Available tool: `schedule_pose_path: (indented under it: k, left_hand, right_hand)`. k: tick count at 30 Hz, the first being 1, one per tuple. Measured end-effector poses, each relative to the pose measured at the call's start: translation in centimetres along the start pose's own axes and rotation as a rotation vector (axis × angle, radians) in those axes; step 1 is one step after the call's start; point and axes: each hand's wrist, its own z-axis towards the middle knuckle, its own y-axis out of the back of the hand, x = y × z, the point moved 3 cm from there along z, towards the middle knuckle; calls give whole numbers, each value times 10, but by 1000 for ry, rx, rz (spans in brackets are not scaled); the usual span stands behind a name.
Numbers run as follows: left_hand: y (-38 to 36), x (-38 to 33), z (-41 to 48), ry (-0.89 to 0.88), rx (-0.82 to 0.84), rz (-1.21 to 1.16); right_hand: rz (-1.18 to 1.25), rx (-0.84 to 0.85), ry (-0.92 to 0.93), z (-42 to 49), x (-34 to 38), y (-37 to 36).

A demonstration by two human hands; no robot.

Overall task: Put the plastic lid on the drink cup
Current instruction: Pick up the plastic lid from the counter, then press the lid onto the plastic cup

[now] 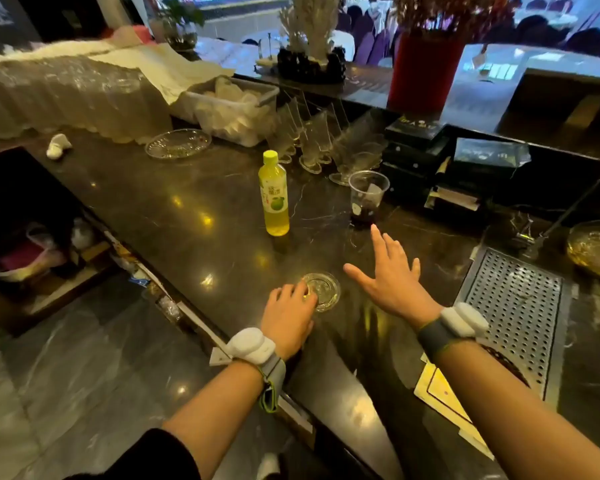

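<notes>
Now the left hand (289, 315) curls its fingers (303, 289) onto the lid (323, 291), flat on the table (187, 209), seemingly to pick it up. At one o'clock stands the cup (367, 197), and the right hand (392, 278) reaches toward it, splayed and empty.

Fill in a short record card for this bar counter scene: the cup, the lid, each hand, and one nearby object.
cup: clear plastic drink cup, upright on the counter, dark liquid at the bottom, no lid on
lid: clear round plastic lid, flat on the counter, nearer the person than the cup
left hand: fingers resting on the lid's edge
right hand: open, spread, holding nothing, between lid and cup
nearby: yellow-green bottle, capped, upright, left of cup
</notes>
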Motion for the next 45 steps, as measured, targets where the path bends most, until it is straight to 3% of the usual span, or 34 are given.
schedule_pose_path:
  k: [4,9,13,16,21,26,28,35,40,45]
  left_hand:
    - [-15,14,31,-96,59,52]
    - [-31,26,59,-308,-7,196]
    - [-30,45,101,-387,-61,122]
    - [-2,59,138,-306,-179,-244]
    - [49,75,198,24,-347,-910]
    - [52,77,247,387,-73,-1651]
    - [49,74,264,480,-37,-1830]
    - [53,81,270,513,-130,-1910]
    - [52,78,245,460,-295,-1951]
    - [32,71,220,537,-55,-1896]
  right_hand:
    - [24,-2,-95,33,-4,-5]
    - [97,-37,-179,79,-9,-14]
    - [370,-54,-323,127,-13,-18]
    - [614,-111,-446,158,-22,-20]
    - [771,-251,-480,201,-34,-15]
    - [825,-318,-355,243,-29,-9]
    - [853,-321,-360,257,-37,-16]
    - [912,-362,-306,249,-43,-21]
    - [916,-376,-279,228,-42,-29]
    - [883,-295,-174,189,-16,-42]
